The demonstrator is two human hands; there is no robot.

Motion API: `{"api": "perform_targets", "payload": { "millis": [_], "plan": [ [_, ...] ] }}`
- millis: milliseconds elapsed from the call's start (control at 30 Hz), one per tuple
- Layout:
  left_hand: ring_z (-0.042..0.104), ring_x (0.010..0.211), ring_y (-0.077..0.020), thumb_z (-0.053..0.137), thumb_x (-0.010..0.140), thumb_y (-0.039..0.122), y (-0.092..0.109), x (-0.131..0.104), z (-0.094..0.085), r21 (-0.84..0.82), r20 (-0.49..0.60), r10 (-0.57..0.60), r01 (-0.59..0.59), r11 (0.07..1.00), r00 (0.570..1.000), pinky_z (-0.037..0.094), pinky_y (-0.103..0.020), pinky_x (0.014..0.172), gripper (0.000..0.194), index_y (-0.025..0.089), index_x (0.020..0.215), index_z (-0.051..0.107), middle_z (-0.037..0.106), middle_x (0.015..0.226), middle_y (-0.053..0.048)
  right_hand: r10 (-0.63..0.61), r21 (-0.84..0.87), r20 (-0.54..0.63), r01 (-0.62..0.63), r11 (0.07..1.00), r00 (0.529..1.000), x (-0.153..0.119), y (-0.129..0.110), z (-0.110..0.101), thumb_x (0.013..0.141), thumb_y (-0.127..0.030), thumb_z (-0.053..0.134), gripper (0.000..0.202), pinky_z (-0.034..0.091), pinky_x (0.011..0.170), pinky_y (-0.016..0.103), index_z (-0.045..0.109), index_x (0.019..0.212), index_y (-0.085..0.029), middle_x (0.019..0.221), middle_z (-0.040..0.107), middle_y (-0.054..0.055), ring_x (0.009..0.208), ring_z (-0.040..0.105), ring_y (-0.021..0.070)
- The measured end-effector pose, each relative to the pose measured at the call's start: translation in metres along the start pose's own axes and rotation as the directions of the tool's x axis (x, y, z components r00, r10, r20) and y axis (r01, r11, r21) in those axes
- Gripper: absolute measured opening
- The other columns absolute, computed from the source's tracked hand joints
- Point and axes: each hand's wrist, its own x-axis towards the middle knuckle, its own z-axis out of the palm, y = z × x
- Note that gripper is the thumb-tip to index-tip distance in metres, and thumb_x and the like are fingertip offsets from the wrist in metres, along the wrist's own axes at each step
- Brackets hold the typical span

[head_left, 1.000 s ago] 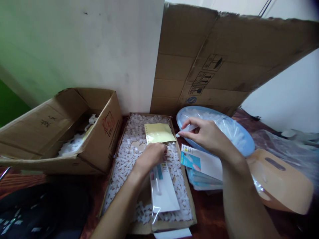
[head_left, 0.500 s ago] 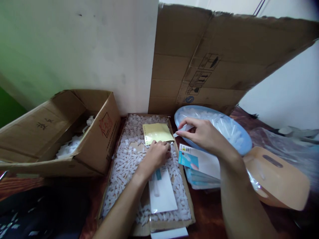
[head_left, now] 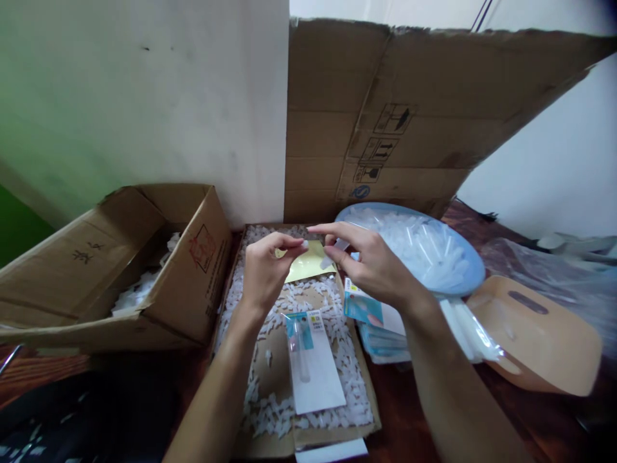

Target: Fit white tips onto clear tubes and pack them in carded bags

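Observation:
My left hand [head_left: 270, 267] pinches a small white piece [head_left: 304, 245] above the back of a shallow cardboard tray [head_left: 375, 411]. Close by on the right, my right hand [head_left: 369, 257] holds a small translucent white strip [head_left: 328, 262] between thumb and fingers, its index finger stretched toward the left fingertips. Beneath the hands a yellow sheet [head_left: 308, 262] lies on many small white pieces. Nearer the front of the tray rests a white card pack [head_left: 318, 379] with a clear tube on it. The hands are apart.
An open cardboard box [head_left: 187, 302] stands left. At right are a blue basin [head_left: 475, 263] of translucent pieces, a stack of blue-white packs [head_left: 383, 344], and an orange container [head_left: 559, 341]. A large cardboard sheet [head_left: 434, 116] leans behind; a dark bag [head_left: 81, 411] lies front left.
My left hand has risen from the tray's pieces with a small white piece, uncovering the card pack's top. My right hand has moved left toward it, still holding the strip.

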Motion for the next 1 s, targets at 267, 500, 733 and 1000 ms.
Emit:
{"api": "perform_targets", "payload": {
  "millis": [267, 500, 733, 1000],
  "plan": [
    [0.074, 0.085, -0.0174, 0.08, 0.084, 0.022, 0.003, 0.001, -0.003, -0.102, -0.057, -0.016, 0.01, 0.995, 0.998, 0.056, -0.03, 0.081, 0.007, 0.021, 0.091, 0.082, 0.082, 0.09, -0.004, -0.038, 0.032, 0.012, 0.037, 0.999, 0.999, 0.002, -0.007, 0.011, 0.099, -0.009, 0.057, 0.046, 0.05, 0.084, 0.032, 0.065, 0.139, -0.029, 0.109, 0.071, 0.002, 0.091, 0.064, 0.0153],
    [0.076, 0.09, -0.0187, 0.08, 0.084, 0.024, 0.003, 0.003, -0.005, -0.231, -0.045, -0.099, 0.086, 0.969, 0.994, 0.059, -0.031, 0.085, 0.012, 0.021, 0.095, 0.083, 0.083, 0.095, -0.005, -0.06, -0.034, 0.09, 0.063, 0.997, 0.994, 0.001, -0.007, 0.011, 0.099, -0.009, 0.052, 0.046, 0.047, 0.073, 0.033, 0.067, 0.137, -0.031, 0.088, 0.06, 0.0, 0.075, 0.055, 0.0155],
    [0.077, 0.089, -0.02, 0.084, 0.079, 0.026, -0.001, 0.004, -0.006, -0.241, -0.075, -0.183, 0.161, 0.957, 0.98, 0.061, -0.033, 0.085, 0.013, 0.022, 0.091, 0.084, 0.084, 0.092, -0.005, 0.049, -0.105, -0.082, -0.058, 0.993, 0.995, 0.002, -0.003, 0.016, 0.097, -0.013, 0.055, 0.049, 0.053, 0.083, 0.039, 0.058, 0.145, -0.02, 0.103, 0.071, 0.007, 0.085, 0.064, 0.0199],
    [0.072, 0.075, -0.0161, 0.082, 0.081, 0.035, 0.004, 0.005, -0.008, -0.258, -0.06, -0.227, 0.205, 0.944, 0.972, 0.058, -0.028, 0.074, 0.017, 0.018, 0.085, 0.081, 0.08, 0.079, -0.005, -0.025, 0.013, -0.204, 0.028, 1.0, 0.979, 0.004, -0.009, 0.013, 0.096, -0.016, 0.063, 0.018, 0.056, 0.082, 0.036, 0.072, 0.111, -0.022, 0.104, 0.072, 0.005, 0.094, 0.068, 0.0194]
  ]
}}
